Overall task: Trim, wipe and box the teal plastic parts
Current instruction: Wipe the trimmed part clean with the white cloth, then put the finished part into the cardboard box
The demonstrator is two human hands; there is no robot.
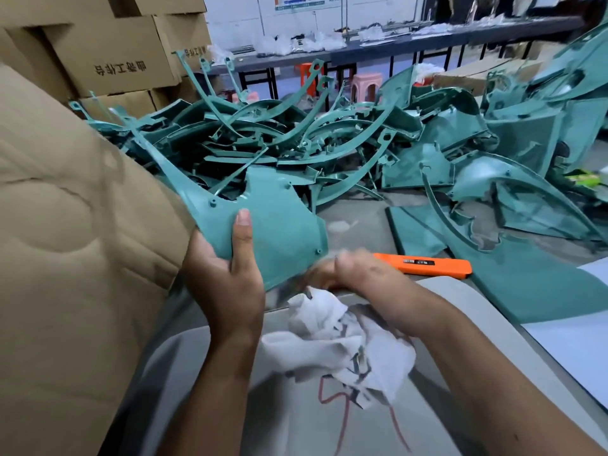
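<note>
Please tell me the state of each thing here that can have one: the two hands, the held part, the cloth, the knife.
left hand: grips the teal part.
right hand: blurred, holds the white cloth.
teal part: lifted, tilted.
white cloth: crumpled, hangs below the hand.
orange knife: lies on the table, untouched.

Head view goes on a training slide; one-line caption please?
Left hand holds a teal panel while the right hand wipes it with a white rag.

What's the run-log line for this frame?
step: wipe | left hand: grips teal part | right hand: rag, blurred | knife: on table
</note>
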